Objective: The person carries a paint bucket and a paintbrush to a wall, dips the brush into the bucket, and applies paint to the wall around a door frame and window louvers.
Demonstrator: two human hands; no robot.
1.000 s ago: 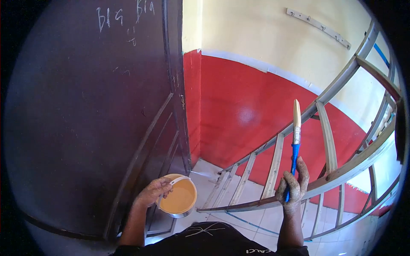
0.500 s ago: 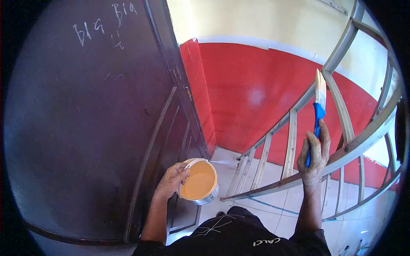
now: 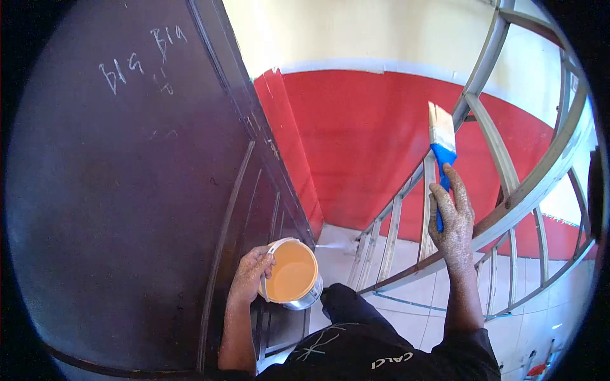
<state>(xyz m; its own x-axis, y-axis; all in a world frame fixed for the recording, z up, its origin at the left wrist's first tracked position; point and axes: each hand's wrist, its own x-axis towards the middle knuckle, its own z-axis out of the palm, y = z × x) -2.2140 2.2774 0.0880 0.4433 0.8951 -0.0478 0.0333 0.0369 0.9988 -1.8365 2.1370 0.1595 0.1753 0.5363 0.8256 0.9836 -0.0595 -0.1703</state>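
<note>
A paint bucket (image 3: 304, 298) of orange-yellow paint hangs from my left hand (image 3: 251, 274), whose fingers are closed around its white handle. It is near the lower edge of a dark brown door (image 3: 127, 209). My right hand (image 3: 454, 222) grips the blue handle of a paintbrush (image 3: 443, 136), bristles pointing up. Pale paint coats the bristles, and specks of paint cover both hands. Behind the brush, a metal stepladder (image 3: 429, 209) stands opened out, close to my right forearm.
A red wall (image 3: 368, 146) with a cream upper part (image 3: 356, 32) rises ahead, a whitish band between them. White floor tiles (image 3: 406, 308) lie below the ladder. Chalk letters mark the door. Something red (image 3: 537, 369) lies on the floor at lower right.
The paintbrush and my right hand have moved left, and the brush has turned to show its broad face. The bucket stays in my left hand. My view has shifted slightly.
</note>
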